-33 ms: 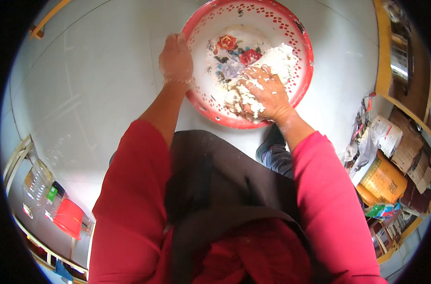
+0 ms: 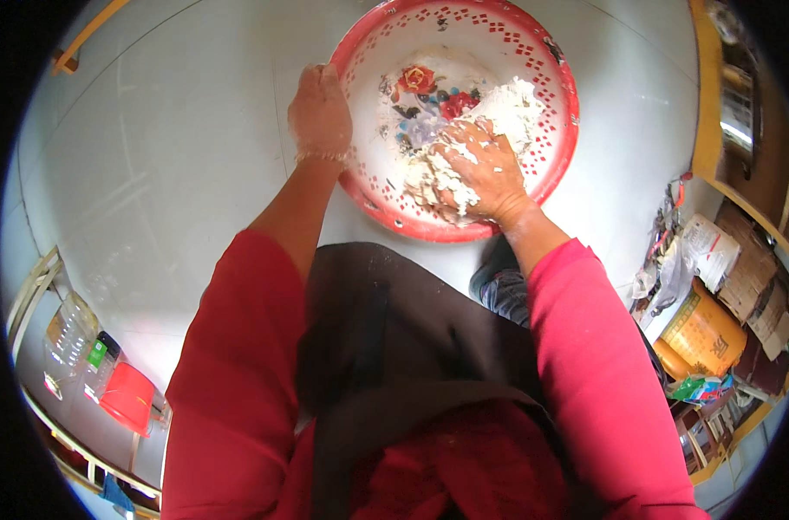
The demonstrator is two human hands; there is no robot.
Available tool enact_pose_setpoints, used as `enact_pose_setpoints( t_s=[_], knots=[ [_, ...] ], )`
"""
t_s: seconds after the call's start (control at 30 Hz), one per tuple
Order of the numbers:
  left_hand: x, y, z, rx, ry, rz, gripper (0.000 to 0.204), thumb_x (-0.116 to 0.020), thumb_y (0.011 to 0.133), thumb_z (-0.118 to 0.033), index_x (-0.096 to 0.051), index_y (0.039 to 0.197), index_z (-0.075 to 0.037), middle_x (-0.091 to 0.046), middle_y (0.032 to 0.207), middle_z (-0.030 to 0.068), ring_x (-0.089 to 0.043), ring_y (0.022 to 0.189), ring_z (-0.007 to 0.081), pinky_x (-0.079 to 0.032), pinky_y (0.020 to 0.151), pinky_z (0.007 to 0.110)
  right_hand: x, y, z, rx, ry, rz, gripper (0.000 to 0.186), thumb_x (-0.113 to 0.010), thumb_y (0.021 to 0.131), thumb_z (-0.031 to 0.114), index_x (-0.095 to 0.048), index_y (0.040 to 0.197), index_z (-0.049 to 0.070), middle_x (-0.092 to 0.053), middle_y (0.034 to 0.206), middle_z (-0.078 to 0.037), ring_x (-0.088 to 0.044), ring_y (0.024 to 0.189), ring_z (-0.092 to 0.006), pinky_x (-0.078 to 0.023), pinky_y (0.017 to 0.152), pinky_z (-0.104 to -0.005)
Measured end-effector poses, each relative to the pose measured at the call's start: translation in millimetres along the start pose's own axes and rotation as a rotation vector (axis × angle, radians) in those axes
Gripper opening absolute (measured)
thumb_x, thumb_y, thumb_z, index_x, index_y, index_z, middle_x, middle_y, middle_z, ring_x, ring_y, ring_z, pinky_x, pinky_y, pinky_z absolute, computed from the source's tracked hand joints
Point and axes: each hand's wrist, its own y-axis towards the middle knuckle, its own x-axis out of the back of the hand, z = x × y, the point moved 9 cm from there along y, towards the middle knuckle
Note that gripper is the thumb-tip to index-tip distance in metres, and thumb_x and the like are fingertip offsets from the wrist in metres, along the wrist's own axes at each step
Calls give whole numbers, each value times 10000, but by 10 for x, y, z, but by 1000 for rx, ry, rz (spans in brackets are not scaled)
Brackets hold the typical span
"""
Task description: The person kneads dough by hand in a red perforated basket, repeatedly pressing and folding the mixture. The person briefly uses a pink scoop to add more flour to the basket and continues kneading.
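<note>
A wide white enamel basin (image 2: 368,165) with a red rim and painted flowers stands in front of me. My left hand (image 2: 319,113) is closed on its left rim, back of the hand toward me; its fingertips are partly hidden. Inside the basin, on the near right, lies a crumbly, shaggy mass of pale dough (image 2: 513,108). My right hand (image 2: 479,171) presses into this dough with curled fingers, and bits of it stick to the fingers and the back of the hand. Dry flour residue marks the basin's floor around the flowers.
Below the basin are my dark apron (image 2: 394,321) and one shoe (image 2: 496,260). At the right stand a wooden-edged shelf (image 2: 708,113), a white tub (image 2: 709,247), a yellow-orange bucket (image 2: 705,329) and cardboard (image 2: 746,273). A red bucket (image 2: 127,399) and clear bottles (image 2: 71,329) sit at the left.
The basin's near edge sits very slightly closer to me. Both hands keep their places, the left at the rim and the right on the dough.
</note>
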Motion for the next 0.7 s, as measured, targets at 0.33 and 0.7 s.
enact_pose_setpoints(
  t_s=[0.33,0.7],
  knots=[
    [70,-23,-156,-36,-10,-41,276,-471,1016,-274,-586,974,-26,-638,822,156,-606,719,287,-485,691,385,-432,964,-236,-81,60,88,404,-627,781,495,-679,1040,190,-679,1051,-78,-627,1031,-245,-364,1007,-436],
    [65,-44,-147,-58,-23,-41,276,-471,1019,-271,-583,977,-22,-623,805,120,-582,704,241,-480,685,359,-792,1510,-361,-126,100,210,433,-562,820,584,-647,1018,208,-722,988,-63,-654,1005,-223,-390,958,-432]
  ],
)
